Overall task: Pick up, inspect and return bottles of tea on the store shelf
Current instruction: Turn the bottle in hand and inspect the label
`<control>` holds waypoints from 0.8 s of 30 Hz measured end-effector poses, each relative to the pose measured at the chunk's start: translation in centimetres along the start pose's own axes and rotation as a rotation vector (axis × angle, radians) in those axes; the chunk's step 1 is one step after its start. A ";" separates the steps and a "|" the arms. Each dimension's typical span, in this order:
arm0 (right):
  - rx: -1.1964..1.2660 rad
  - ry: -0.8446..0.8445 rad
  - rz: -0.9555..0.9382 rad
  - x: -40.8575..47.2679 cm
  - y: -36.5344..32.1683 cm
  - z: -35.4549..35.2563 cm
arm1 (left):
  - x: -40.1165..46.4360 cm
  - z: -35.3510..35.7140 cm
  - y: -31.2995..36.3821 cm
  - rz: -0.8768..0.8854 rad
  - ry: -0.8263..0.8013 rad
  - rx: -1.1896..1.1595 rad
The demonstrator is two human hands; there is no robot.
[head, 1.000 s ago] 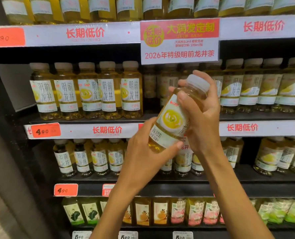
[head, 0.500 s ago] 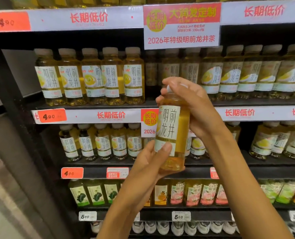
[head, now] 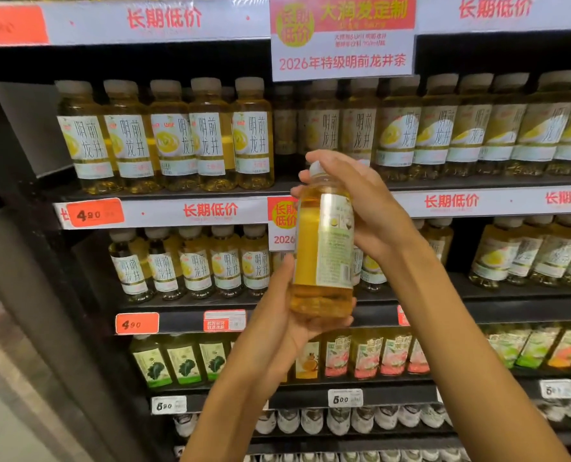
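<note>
Amber bottle (head: 324, 248) — shelved tea bottles (head: 164, 138) directly behind.

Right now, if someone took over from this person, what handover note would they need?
Left hand: cradles the base of the tea bottle.
Right hand: grips its cap and neck.
Bottle: upright in front of the shelves, back label with barcode facing the camera.
Done: picked up, inspection under way.
Left: finish reading, then return it, probably to the gap in the upper row of tea bottles.
</note>
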State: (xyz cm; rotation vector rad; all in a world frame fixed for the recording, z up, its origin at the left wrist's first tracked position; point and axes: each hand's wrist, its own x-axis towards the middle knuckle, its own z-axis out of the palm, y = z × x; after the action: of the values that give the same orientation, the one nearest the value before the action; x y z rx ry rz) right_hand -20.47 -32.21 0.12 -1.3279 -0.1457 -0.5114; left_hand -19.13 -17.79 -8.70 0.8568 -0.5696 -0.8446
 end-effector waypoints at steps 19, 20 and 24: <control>-0.014 -0.045 -0.014 -2.0 1.1 0.1 | -0.4 -0.8 -1.6 0.007 0.078 0.178; -0.070 -0.024 -0.038 -2.0 1.1 0.0 | -0.3 -0.7 -1.6 0.024 0.091 0.189; -0.085 0.007 -0.027 -1.4 1.1 -0.4 | 0.8 0.1 -1.4 -0.002 0.138 0.089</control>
State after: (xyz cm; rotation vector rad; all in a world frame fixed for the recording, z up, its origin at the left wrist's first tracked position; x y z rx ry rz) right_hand -21.30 -32.09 -1.52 -1.4082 -0.1379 -0.5501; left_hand -19.28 -19.04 -9.73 0.9894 -0.4880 -0.7596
